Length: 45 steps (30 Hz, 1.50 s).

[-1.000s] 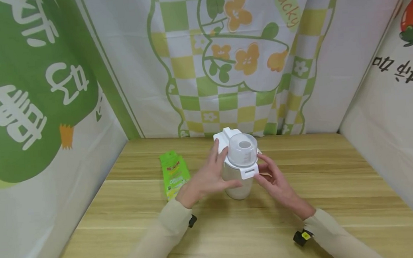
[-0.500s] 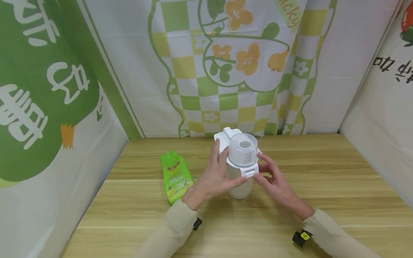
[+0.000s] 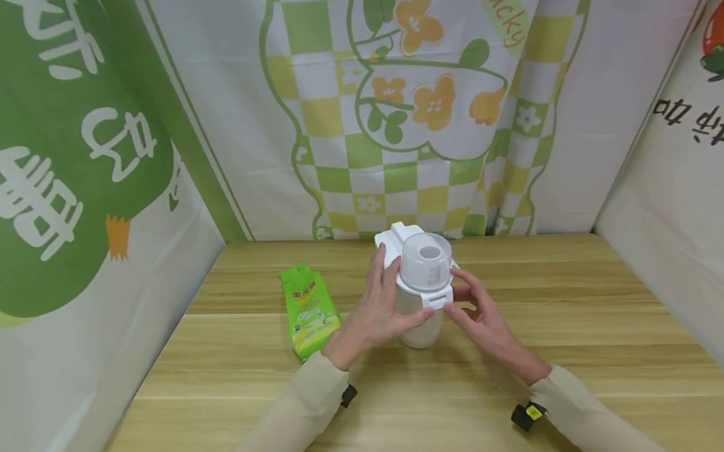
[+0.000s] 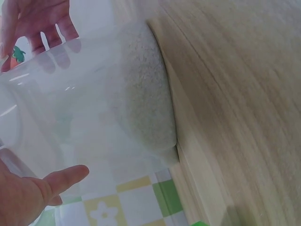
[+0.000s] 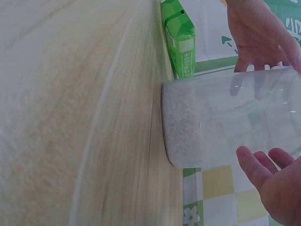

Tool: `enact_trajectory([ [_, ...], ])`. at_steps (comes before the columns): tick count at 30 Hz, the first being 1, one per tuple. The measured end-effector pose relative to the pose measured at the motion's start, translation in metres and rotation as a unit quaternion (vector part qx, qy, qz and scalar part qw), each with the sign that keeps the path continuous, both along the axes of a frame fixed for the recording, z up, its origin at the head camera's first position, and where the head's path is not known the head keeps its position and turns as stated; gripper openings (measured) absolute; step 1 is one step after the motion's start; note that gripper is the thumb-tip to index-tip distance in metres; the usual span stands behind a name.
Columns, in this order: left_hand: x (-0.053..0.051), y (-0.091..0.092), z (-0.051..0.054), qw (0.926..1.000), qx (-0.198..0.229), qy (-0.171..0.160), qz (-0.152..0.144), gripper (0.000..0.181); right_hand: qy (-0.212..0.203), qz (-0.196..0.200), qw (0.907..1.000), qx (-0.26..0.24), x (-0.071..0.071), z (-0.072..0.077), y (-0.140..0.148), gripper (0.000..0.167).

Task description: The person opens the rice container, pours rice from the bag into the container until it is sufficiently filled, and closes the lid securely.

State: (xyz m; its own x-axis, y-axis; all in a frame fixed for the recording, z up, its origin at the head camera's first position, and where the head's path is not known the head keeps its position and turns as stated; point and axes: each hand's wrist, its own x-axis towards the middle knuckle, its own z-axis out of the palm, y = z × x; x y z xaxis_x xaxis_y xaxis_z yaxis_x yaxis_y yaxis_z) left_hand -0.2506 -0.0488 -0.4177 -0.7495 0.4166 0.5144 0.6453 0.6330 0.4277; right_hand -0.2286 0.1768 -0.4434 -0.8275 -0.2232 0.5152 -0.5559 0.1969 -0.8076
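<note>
A clear food storage canister (image 3: 421, 330) stands upright on the table in the head view, topped by a white lid (image 3: 393, 242) with a clear measuring cup (image 3: 426, 267) on it. Pale, rice-like grains (image 4: 146, 89) fill only its lower part. My left hand (image 3: 371, 316) grips the lid from the left, fingers along its side and thumb reaching to the front tab (image 3: 438, 300). From the right, my right hand (image 3: 487, 326) holds the lid's edge, thumb tip by that same tab. Both wrist views show the canister's see-through wall; the lid mostly lies outside them.
Left of the canister lies a bright green packet (image 3: 307, 307), close to my left wrist. The wooden table (image 3: 568, 295) ends at printed cloth (image 3: 423, 201) behind, with more cloth hanging on both sides.
My left hand has shifted slightly right, its thumb moving from below the front tab up to it. My right hand and the canister have barely moved; the last half second shows almost no difference.
</note>
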Motion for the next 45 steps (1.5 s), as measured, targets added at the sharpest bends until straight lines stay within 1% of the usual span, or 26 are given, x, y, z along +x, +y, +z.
enact_trajectory([
  [6, -0.001, 0.001, -0.002, 0.9995, 0.019, 0.026, -0.003, 0.099, 0.002, 0.002, 1.0, -0.001, -0.001, 0.0, 0.0, 0.06],
  [9, -0.002, 0.003, -0.002, 0.9984, 0.026, 0.048, -0.01, 0.099, 0.001, 0.006, 1.0, -0.006, -0.001, 0.0, 0.001, 0.06],
  [12, -0.003, 0.004, -0.003, 0.9961, 0.033, 0.08, -0.016, 0.098, 0.0, 0.012, 0.9999, -0.01, -0.001, 0.002, 0.002, 0.061],
  [16, -0.005, 0.005, -0.004, 0.9928, 0.035, 0.114, -0.015, 0.097, 0.005, 0.013, 0.9998, -0.013, -0.002, 0.002, 0.001, 0.06],
  [22, -0.005, 0.003, -0.006, 0.9898, 0.032, 0.138, -0.009, 0.099, 0.011, 0.002, 0.9999, -0.007, -0.002, 0.002, -0.002, 0.061],
  [27, -0.007, 0.002, -0.009, 0.9875, 0.036, 0.153, -0.01, 0.098, 0.014, 0.001, 0.9999, 0.0, -0.004, 0.002, -0.002, 0.062],
  [33, -0.008, 0.003, -0.012, 0.9865, 0.036, 0.16, -0.003, 0.094, -0.009, 0.001, 0.9997, 0.023, -0.008, 0.006, 0.003, 0.062],
  [39, -0.01, 0.002, -0.012, 0.9854, 0.039, 0.165, 0.001, 0.09, -0.012, 0.015, 0.9993, 0.032, -0.015, 0.009, 0.006, 0.06],
  [45, -0.011, 0.0, -0.013, 0.9853, 0.038, 0.167, -0.007, 0.091, -0.003, 0.046, 0.9983, 0.035, -0.021, 0.011, 0.011, 0.064],
])
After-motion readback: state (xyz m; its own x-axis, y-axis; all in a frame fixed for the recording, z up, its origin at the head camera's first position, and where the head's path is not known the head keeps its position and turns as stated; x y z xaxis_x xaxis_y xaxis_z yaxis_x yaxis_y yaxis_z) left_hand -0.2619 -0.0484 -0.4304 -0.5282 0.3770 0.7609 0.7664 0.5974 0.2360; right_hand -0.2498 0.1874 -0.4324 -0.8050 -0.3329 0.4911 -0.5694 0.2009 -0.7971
